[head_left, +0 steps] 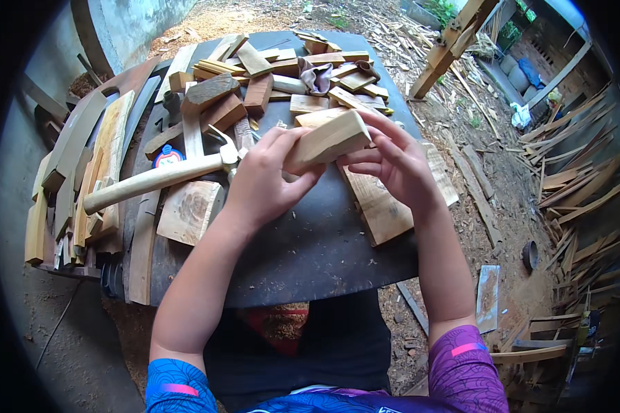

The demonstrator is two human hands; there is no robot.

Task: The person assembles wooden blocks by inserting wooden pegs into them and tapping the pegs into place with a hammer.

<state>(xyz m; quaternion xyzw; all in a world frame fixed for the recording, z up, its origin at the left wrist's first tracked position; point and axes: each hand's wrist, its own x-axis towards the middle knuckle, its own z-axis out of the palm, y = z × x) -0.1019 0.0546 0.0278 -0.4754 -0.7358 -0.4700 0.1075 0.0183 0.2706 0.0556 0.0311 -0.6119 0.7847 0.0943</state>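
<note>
Between both hands I hold a pale wooden block, tilted and raised over the dark table. My left hand grips its left end, thumb beneath and fingers behind. The fingers of my right hand touch its right end. A claw hammer with a wooden handle lies left of my left hand, its metal head partly hidden by that hand. Under the handle sits a square wood block with visible end grain. Below my right hand a larger pale wooden board rests on the table.
Offcuts lie heaped across the far side of the dark table, with a crumpled cloth among them. Long boards are stacked at the left. A wooden post stands beyond the table; scrap strips line the right.
</note>
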